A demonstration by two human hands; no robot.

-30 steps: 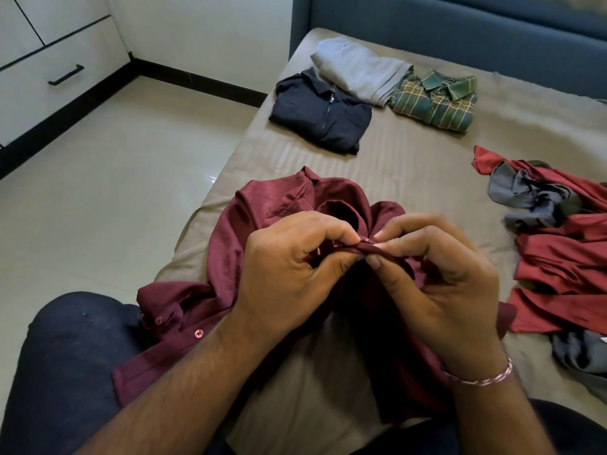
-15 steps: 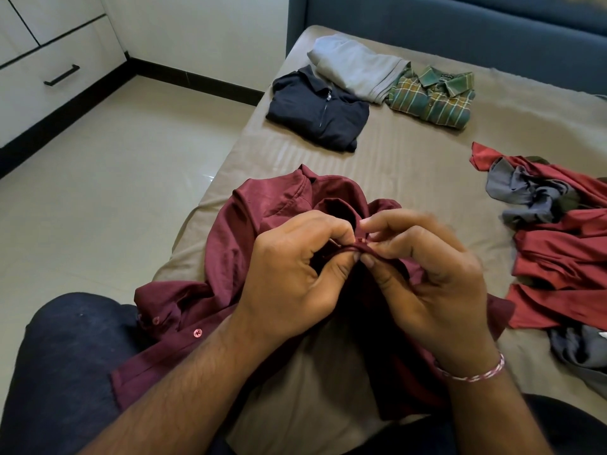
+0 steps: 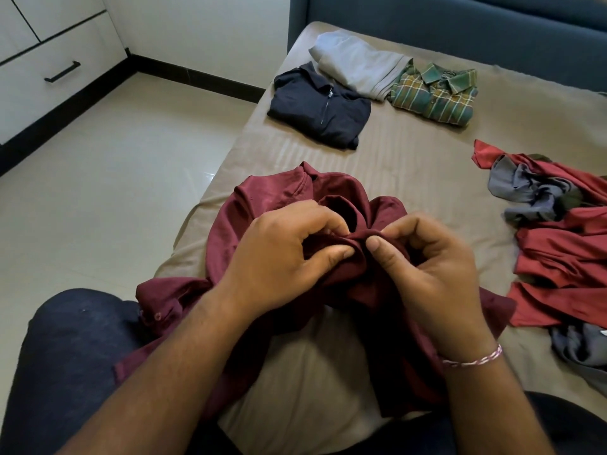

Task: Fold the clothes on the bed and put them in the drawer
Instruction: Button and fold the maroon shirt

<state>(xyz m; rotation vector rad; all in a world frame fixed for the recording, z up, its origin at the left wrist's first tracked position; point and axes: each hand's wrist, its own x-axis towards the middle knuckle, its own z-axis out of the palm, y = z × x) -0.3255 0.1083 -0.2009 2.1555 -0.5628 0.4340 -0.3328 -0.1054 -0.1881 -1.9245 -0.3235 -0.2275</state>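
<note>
1. The left hand (image 3: 279, 257) and right hand (image 3: 433, 267) each pinch the same bunched fold of the maroon shirt (image 3: 262, 198), thumbs nearly meeting at the grip.
2. The shirt lies at the near corner of the bed (image 3: 410, 165); its cuff hangs over the edge left of the grip.
3. Beyond the grip lies bare sheet, then a folded navy shirt (image 3: 320, 106), grey top (image 3: 358, 65) and plaid shirt (image 3: 433, 90).
4. Right of the grip sits an unfolded heap (image 3: 558, 244).
5. Far left, across open floor (image 3: 115, 178), stands a shut drawer (image 3: 59, 72).
</note>
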